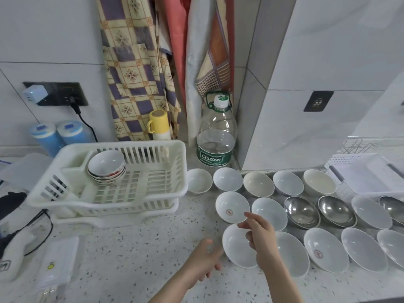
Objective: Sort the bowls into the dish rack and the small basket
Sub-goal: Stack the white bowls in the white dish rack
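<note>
My right hand point(260, 236) pinches the near rim of a white bowl with a red mark point(231, 206), tilted up off the counter. My left hand point(205, 259) hovers blurred and relaxed beside another white bowl point(237, 248), holding nothing. The white dish rack point(161, 189) at the left holds a stack of patterned bowls point(107, 167). Several white, cream and steel bowls lie in rows to the right, among them a steel bowl point(301, 212). The small white basket point(363, 171) sits at the far right.
A large water bottle point(216, 136) stands behind the bowls, a yellow-lidded flask point(159, 125) behind the rack. Blue canisters point(59, 136), a plugged cable and clutter fill the left. Hanging cloths point(135, 68) cover the wall corner.
</note>
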Available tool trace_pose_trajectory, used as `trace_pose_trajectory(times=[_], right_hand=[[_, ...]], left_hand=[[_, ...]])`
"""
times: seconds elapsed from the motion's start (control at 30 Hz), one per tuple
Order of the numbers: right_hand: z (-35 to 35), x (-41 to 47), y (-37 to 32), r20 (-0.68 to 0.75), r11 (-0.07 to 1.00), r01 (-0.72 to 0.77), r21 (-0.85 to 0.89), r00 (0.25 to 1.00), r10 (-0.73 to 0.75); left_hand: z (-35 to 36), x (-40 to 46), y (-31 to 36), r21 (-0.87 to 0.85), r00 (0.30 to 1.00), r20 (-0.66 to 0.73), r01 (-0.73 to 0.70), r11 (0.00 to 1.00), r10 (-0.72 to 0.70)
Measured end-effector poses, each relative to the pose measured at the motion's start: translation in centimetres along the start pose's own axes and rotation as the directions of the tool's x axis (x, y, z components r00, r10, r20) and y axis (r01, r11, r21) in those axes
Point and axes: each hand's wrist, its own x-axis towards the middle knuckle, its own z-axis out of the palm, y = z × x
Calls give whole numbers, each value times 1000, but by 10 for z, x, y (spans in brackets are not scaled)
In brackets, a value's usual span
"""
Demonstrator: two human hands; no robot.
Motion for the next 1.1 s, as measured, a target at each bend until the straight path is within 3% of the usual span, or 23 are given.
trace_pose_trajectory(times=[0.1,0.33,0.57,0.8,1.1], right_hand=[[-16,3,0,14,1000,-15,-4,1000,15],[-34,4,2,52,998,-58,-3,997,58],[-36,8,2,66,998,-64,-5,996,64],[-28,23,2,65,997,-43,-70,997,47],[10,41,33,117,918,-364,-158,916,383]], left_hand=[[21,5,-1,-18,999,7,45,999,-45],[40,5,3,-262,998,22,67,963,-64],[52,12,14,-231,998,-44,43,972,-55],[14,-7,-8,-327,991,-124,1,945,-44],[-29,-28,-33,-481,957,-277,-63,874,-83]])
